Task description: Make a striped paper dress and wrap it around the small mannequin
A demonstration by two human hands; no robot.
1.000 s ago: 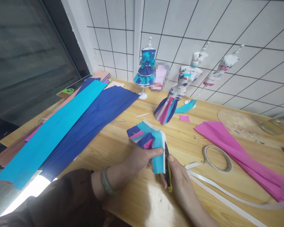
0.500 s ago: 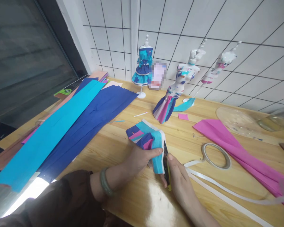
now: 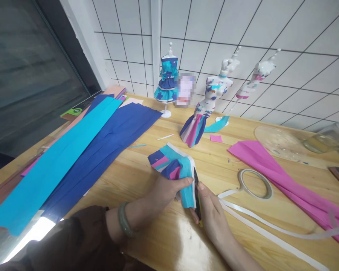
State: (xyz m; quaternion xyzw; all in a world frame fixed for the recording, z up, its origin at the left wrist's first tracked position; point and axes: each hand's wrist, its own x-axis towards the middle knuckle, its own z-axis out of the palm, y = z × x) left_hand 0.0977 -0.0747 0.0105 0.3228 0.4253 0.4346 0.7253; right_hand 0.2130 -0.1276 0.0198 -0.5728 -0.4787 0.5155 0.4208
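My left hand (image 3: 168, 192) grips a piece of striped crepe paper (image 3: 186, 171) in turquoise, navy and pink. Its thumb presses on the turquoise part, close to a white strip that runs along the edge. Scissors (image 3: 197, 201) with dark blades and a bit of yellow on the handle are in my right hand (image 3: 211, 209), whose fingers are closed round them. The blades lie right along the white edge of the paper; the handle is mostly hidden by my fingers. A roll of white double-sided tape (image 3: 242, 180) lies to the right, its loose strip trailing past my right hand.
Turquoise paper (image 3: 59, 154) and navy paper (image 3: 107, 146) cover the left side. A dressed mannequin (image 3: 168, 75) and two paint-spotted mannequins, the nearer one (image 3: 211, 94) in a striped skirt, stand by the tiled wall. Pink paper (image 3: 268, 173) lies right, near a glass jar (image 3: 322, 141).
The view has shifted slightly, so the background sits a little further left. My hands, the paper and the scissors hold nearly the same pose.
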